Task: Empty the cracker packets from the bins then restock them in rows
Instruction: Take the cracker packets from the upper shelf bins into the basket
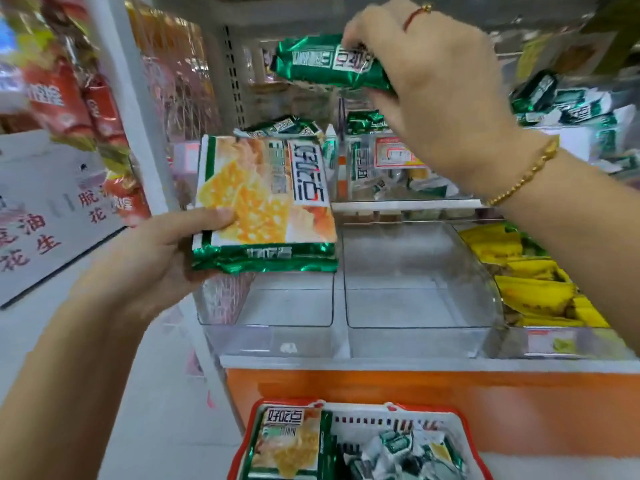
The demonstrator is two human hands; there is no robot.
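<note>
My left hand (156, 258) grips a stack of green-edged cracker packets (266, 202) by its left side, thumb on the top packet, above the left clear bin (287, 317). My right hand (426, 84) is raised higher and pinches another green cracker packet (322, 64) at its right end. The right clear bin (415, 306) next to it holds nothing. More green packets (287, 128) lie on the shelf behind the stack. A red and white basket (360, 441) at the bottom holds one cracker packet and several small packets.
Yellow snack packets (533, 282) fill the bin to the right. Small green and white packets (568, 102) are piled on the upper right shelf. Red snack bags (69, 98) hang at the left above a white carton (45, 209). An orange shelf front (415, 403) runs below the bins.
</note>
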